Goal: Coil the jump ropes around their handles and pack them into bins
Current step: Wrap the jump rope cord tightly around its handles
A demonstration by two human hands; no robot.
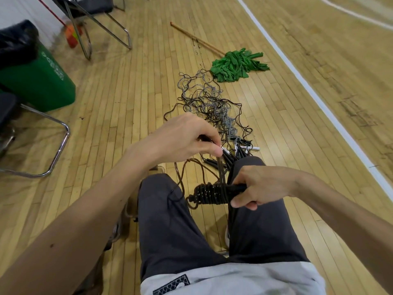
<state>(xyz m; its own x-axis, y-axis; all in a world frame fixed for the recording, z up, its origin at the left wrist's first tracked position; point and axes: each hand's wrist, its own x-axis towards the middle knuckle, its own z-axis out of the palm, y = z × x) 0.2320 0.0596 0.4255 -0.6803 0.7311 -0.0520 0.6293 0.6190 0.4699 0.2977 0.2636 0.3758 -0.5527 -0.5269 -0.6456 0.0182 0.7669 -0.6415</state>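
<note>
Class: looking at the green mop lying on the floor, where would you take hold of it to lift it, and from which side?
Probably the wooden handle of the mop, from above. It lies flat, bare and rigid, stretching away from the floppy green strips, which offer no firm hold.

Two bare hands are in view: one left hand (180, 137) and one right hand (259, 186). Between them sits one jump rope bundle (212, 193) partly coiled around its handles. On the wooden floor (127, 103) lies one tangled heap of loose ropes (209, 103), too knotted to count singly, with a cluster of several black handles (231, 157) and at least one white handle (253, 148). There is one green mop (236, 66) on one wooden pole, one green bin (36, 79) with one black liner, two metal-framed chairs (93, 22), and one white court line (308, 88) running close by.
</note>
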